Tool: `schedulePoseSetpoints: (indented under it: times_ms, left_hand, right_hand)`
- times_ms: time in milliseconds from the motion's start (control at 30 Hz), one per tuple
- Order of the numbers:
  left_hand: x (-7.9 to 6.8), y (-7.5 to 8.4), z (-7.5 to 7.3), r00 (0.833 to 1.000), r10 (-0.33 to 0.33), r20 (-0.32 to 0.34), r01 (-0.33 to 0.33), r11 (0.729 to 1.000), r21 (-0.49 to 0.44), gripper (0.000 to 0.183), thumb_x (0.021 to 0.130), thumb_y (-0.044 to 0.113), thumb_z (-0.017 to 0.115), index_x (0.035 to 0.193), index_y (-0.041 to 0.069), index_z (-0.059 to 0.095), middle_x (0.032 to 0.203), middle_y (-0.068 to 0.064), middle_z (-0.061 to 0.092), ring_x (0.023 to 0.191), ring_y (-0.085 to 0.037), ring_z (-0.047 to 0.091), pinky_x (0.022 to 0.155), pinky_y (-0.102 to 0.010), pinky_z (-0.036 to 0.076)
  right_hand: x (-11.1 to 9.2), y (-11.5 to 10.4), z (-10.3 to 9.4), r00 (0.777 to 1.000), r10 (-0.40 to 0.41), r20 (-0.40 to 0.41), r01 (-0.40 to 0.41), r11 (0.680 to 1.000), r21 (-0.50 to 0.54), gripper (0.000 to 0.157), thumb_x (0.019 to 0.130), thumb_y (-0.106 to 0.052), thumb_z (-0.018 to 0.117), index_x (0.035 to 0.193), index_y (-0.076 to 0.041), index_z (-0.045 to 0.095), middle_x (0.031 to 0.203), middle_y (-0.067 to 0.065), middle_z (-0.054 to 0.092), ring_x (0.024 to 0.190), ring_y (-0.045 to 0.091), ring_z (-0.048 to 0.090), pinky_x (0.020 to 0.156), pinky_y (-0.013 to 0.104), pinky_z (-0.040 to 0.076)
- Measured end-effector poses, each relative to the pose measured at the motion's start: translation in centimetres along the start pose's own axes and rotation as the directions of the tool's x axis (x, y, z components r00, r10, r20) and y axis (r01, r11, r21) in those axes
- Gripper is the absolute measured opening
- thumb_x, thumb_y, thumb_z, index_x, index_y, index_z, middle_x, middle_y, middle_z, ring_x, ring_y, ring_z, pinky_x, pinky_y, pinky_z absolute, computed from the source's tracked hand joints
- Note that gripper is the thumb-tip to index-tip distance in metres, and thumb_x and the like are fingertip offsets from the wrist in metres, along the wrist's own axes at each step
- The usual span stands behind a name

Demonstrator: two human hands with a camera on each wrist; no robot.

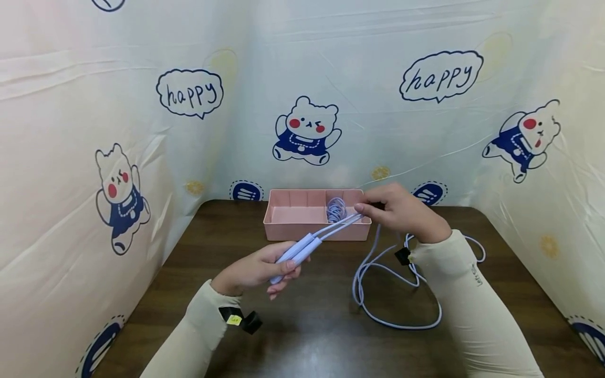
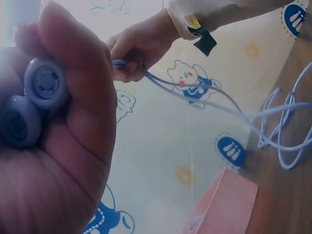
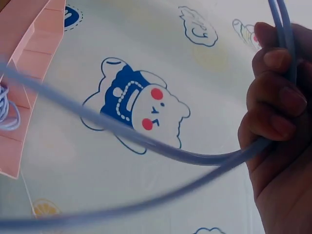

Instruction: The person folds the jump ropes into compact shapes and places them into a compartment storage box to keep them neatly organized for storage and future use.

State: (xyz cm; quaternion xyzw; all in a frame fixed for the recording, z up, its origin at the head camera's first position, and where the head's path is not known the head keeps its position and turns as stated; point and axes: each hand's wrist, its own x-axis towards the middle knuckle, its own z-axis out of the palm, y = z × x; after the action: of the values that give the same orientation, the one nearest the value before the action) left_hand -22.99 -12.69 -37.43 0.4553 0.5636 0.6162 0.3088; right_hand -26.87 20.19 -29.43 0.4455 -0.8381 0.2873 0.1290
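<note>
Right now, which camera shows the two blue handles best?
The head view: both blue handles show lengthwise in the left hand. The left wrist view shows just their round ends; the right wrist view shows no handles.

Box (image 1: 302, 232) at back of table (image 1: 302, 336), cord bundle (image 1: 336, 211) in right compartment (image 1: 353, 196), rope (image 1: 410, 327) front-right

Bare brown table (image 1: 222, 231) left of the pink divided box (image 1: 300, 233) is passable; box's left compartment is open from above. Cord coil (image 1: 336, 211) takes up part of the right one. Jump rope (image 1: 310, 248) spans left hand (image 1: 267, 266) to right hand (image 1: 402, 212), obstructing front-right approach. Its slack loops (image 1: 402, 328) snag table right; printed curtain (image 1: 378, 131) bounds back, sides.
</note>
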Motion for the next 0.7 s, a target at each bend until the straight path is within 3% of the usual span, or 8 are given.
schedulePoseSetpoints:
  times_ms: [100,133,200,300,433,533,633,700]
  left_hand:
    - [-0.3,-0.1,0.1,0.998,0.064,0.011,-0.063,0.991,-0.115,0.025,0.107,0.013,0.037,0.127,-0.002,0.04,0.084,-0.005,0.046,0.052,-0.009,0.048,0.044,-0.024,0.047]
    - [-0.5,-0.2,0.1,0.993,0.114,0.015,-0.109,0.979,-0.174,0.026,0.107,0.013,0.035,0.128,-0.002,0.04,0.084,-0.004,0.046,0.052,-0.009,0.047,0.045,-0.023,0.047]
    - [-0.7,-0.2,0.2,0.979,0.202,0.003,-0.19,0.925,-0.329,0.029,0.108,0.015,0.032,0.131,0.0,0.041,0.085,-0.002,0.045,0.054,-0.008,0.047,0.051,-0.019,0.049]
    - [-0.9,-0.2,0.1,0.95,0.31,-0.03,-0.282,0.818,-0.501,0.032,0.108,0.017,0.029,0.133,0.0,0.039,0.086,-0.003,0.044,0.055,-0.009,0.045,0.057,-0.017,0.05]
    - [-0.6,-0.1,0.4,0.941,0.317,-0.118,-0.321,0.732,-0.601,0.032,0.108,0.019,0.025,0.132,0.0,0.037,0.086,-0.002,0.045,0.055,-0.009,0.042,0.058,-0.016,0.05]
    - [-0.3,0.0,0.6,0.931,0.301,-0.208,-0.359,0.639,-0.681,0.033,0.108,0.02,0.024,0.131,-0.001,0.035,0.086,-0.003,0.046,0.054,-0.01,0.041,0.058,-0.017,0.049]
    - [0.1,0.0,0.5,0.912,0.279,-0.301,-0.408,0.545,-0.732,0.032,0.109,0.021,0.023,0.131,0.0,0.031,0.086,-0.005,0.047,0.054,-0.011,0.042,0.059,-0.018,0.049]
    - [0.4,-0.2,0.2,0.904,0.25,-0.347,-0.428,0.529,-0.733,0.03,0.109,0.02,0.023,0.131,0.0,0.028,0.086,-0.006,0.046,0.055,-0.011,0.043,0.058,-0.019,0.049]
  right_hand:
    - [-0.2,0.5,0.1,1.0,0.006,-0.017,-0.006,1.0,0.031,0.001,0.089,-0.015,0.072,0.091,-0.015,0.072,0.07,-0.011,0.056,0.06,0.01,0.049,0.053,0.027,0.041]
    - [-0.3,0.7,0.3,1.0,0.004,-0.024,-0.003,0.999,0.035,0.01,0.089,-0.017,0.072,0.098,-0.014,0.073,0.076,-0.01,0.062,0.064,0.011,0.052,0.056,0.027,0.044]
    - [-0.5,1.5,0.8,0.999,-0.004,-0.046,0.006,0.999,0.042,0.019,0.09,-0.016,0.071,0.109,-0.013,0.072,0.089,-0.006,0.068,0.073,0.011,0.056,0.063,0.028,0.048]
    - [-1.0,2.8,1.8,0.997,0.012,-0.08,-0.01,0.999,0.032,0.022,0.094,-0.014,0.065,0.116,-0.011,0.07,0.097,-0.003,0.069,0.081,0.013,0.056,0.07,0.031,0.049]
    - [-1.5,3.7,3.7,0.987,0.104,-0.126,-0.101,0.995,0.025,0.018,0.098,-0.014,0.059,0.111,-0.01,0.071,0.092,-0.002,0.066,0.081,0.015,0.054,0.071,0.034,0.048]
    - [-1.2,3.7,5.1,0.979,0.129,-0.158,-0.132,0.991,-0.008,0.019,0.099,-0.016,0.059,0.114,-0.012,0.07,0.097,-0.001,0.067,0.082,0.015,0.056,0.074,0.036,0.05]
    - [-0.8,3.3,6.4,0.982,0.082,-0.168,-0.098,0.991,-0.088,0.02,0.097,-0.013,0.062,0.114,-0.012,0.07,0.096,-0.002,0.068,0.078,0.014,0.056,0.072,0.035,0.052]
    - [-0.5,3.1,7.2,0.986,0.026,-0.165,-0.055,0.984,-0.17,0.019,0.095,-0.012,0.064,0.112,-0.012,0.071,0.093,-0.002,0.068,0.074,0.013,0.056,0.07,0.033,0.053]
